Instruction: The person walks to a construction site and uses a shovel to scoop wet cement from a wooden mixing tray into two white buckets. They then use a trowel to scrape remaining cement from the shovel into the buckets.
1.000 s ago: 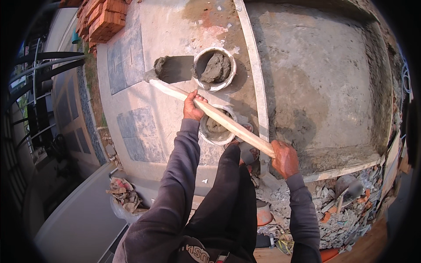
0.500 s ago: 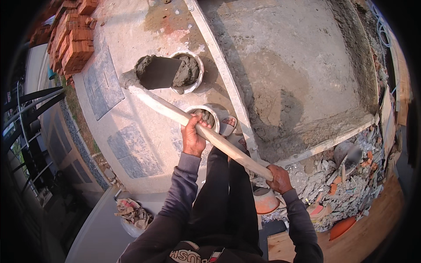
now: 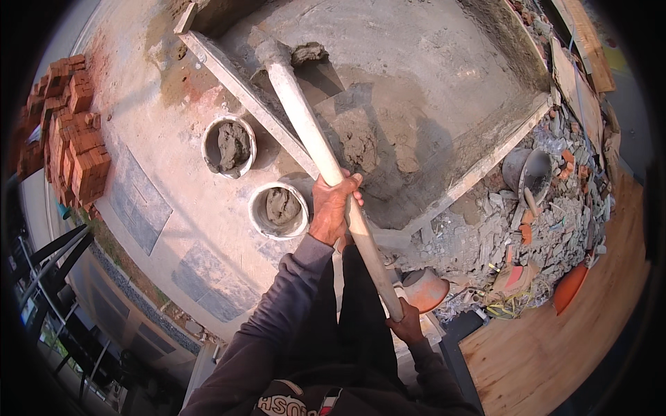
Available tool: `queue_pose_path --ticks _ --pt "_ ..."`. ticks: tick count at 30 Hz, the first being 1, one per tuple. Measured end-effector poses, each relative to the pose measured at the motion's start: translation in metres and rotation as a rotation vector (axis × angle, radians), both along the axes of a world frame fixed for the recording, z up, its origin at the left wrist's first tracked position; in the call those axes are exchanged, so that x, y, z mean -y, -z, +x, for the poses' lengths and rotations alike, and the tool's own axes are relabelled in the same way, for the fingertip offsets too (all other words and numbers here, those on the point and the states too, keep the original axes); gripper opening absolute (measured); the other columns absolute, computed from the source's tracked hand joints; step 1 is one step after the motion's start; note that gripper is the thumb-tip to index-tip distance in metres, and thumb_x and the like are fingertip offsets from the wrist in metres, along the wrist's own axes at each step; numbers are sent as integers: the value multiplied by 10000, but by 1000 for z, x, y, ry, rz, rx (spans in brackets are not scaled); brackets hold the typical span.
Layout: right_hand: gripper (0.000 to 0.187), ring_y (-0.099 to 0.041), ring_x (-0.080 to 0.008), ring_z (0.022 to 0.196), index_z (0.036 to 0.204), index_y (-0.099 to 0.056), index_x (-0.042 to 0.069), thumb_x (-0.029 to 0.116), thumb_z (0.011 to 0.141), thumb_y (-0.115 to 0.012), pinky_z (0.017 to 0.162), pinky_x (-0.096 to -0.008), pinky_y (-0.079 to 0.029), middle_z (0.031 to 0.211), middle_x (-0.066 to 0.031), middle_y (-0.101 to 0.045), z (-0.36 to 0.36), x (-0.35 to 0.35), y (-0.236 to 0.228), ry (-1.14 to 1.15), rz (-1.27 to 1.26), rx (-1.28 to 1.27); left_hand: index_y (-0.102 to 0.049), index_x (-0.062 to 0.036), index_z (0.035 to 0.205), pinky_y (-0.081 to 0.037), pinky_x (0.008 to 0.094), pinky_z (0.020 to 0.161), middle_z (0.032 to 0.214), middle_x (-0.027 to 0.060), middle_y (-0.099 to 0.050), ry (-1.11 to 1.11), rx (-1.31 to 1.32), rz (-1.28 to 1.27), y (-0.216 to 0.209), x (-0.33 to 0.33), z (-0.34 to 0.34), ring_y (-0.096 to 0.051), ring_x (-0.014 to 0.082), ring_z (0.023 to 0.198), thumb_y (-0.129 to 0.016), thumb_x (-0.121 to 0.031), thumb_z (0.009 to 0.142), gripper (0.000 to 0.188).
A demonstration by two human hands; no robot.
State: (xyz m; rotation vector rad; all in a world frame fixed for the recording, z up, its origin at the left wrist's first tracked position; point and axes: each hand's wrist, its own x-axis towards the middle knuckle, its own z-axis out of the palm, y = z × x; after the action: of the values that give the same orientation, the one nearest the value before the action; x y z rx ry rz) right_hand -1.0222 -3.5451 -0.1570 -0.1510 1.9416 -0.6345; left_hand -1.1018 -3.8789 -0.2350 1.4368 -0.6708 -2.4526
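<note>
Hoe [image 3: 309, 125], apparently (one), in two hands [image 3: 330, 208] [image 3: 408, 325]

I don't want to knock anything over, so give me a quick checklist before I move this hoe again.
1. Left hand closed around hoe handle: ok.
2. Right hand gripping near the handle's end: ok.
3. Upper bucket and lower bucket upright: ok.
4. Blade clear of both buckets: ok.
5. Blade clean: not ok, grey lump on it.
6. Blade touching the bordered bed: cannot tell.

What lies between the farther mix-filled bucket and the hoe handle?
The head view shows shadowed floor, then a pale edging strip, between that bucket and the handle.
</note>
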Motion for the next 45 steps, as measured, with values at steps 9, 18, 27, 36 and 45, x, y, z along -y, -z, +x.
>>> queue_pose_path --ticks 9,18,27,36,45 --pt "291 -529 -118 577 930 -552 13 -9 654 -642 553 -262 -444 692 -27 -541 -4 89 39 549 -172 272 -505 -33 925 -459 286 383 673 39 -544 351 120 -14 86 -46 -46 -525 127 471 -734 -54 789 267" --pt "339 -526 -161 517 990 -500 -30 -6 668 -603 474 -294 -455 695 -73 -515 24 116 6 905 -139 571 -558 44 799 -452 329 362 610 90 -553 707 315 102 124 -95 7 -538 195 418 -707 -22 745 171" --pt "336 -529 -179 615 1063 -451 17 -1 753 -580 562 -352 -487 750 -69 -492 49 101 -40 1196 -231 743 -628 165 937 -557 413 610 864 286 -667 1088 395 -140 106 -141 26 -700 348 732 -731 -119 675 400" --pt "331 -519 -178 660 1093 -453 44 9 787 -574 598 -362 -475 763 -55 -479 39 84 -94 1338 -304 793 -620 161 995 -535 411 804 993 320 -655 1140 342 -273 70 -171 26 -668 398 952 -782 -216 635 546" --pt "411 -515 -165 626 1134 -480 31 71 740 -590 515 -347 -457 741 -45 -475 -21 73 -188 1212 -304 758 -573 93 1075 -514 437 575 914 138 -608 721 166 331 0 -173 -11 -620 270 770 -827 -118 704 496"
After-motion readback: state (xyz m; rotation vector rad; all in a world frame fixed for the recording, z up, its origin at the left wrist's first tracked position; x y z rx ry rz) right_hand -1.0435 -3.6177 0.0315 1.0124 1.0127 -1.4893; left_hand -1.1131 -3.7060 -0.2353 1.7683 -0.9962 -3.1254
